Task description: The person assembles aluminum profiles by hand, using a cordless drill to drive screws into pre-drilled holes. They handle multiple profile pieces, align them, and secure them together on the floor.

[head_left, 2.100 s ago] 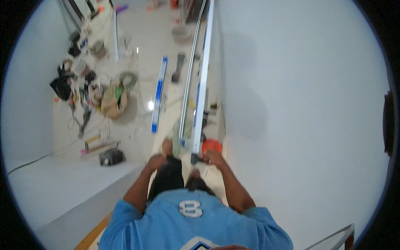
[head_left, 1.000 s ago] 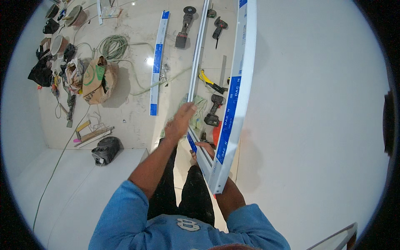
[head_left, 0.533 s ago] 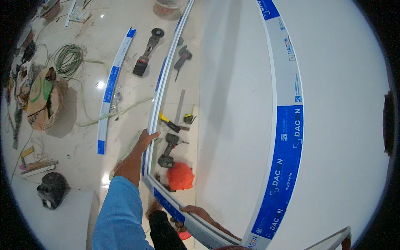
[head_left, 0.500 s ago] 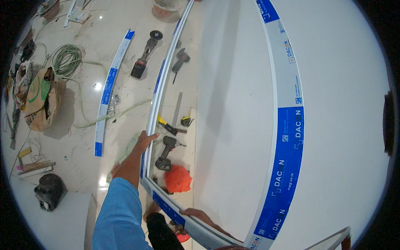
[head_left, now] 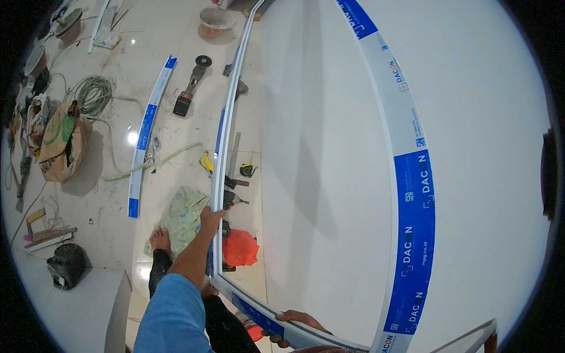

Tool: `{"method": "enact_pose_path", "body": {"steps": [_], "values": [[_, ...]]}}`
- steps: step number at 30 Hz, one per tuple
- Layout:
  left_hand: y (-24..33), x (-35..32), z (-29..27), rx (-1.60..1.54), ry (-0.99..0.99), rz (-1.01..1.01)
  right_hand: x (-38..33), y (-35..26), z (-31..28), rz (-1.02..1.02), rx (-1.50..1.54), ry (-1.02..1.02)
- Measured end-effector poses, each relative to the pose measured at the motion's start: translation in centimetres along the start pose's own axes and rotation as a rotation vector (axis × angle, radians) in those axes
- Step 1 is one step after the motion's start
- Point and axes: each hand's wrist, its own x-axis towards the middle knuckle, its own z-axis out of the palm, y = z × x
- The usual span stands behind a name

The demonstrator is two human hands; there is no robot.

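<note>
Frame (head_left: pixel 219 153), white, gripped by left hand (head_left: pixel 210 218) and right hand (head_left: pixel 297 319).

Angle grinder (head_left: pixel 191 88), coiled cable (head_left: pixel 91 94), paper sack (head_left: pixel 62 141), orange cloth (head_left: pixel 240 248) on floor.

— From where is the scene viewed?
— From one head-worn fisheye camera, aimed steeply down; the white frame (head_left: pixel 235 147) is seen close, the littered floor (head_left: pixel 118 176) far below.
— Is anything shared between views?
— Only one view is given.
</note>
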Motion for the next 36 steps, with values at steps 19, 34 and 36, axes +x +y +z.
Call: {"method": "enact_pose_path", "body": {"steps": [19,34,36], "values": [[5.4,-24.3,18.9,-0.723,-0.123,-0.492,-26.8,-13.4,-7.6,0.026,-0.143,0.085],[9.2,-27.0,15.4,-0.624,-0.066,-0.415,-27.9,-9.6,-7.9,-0.076,-0.269,0.093],[11.2,-27.3,15.3,-0.655,-0.103,-0.372,-28.7,-10.0,-7.8,-0.086,-0.292,0.09]]}}
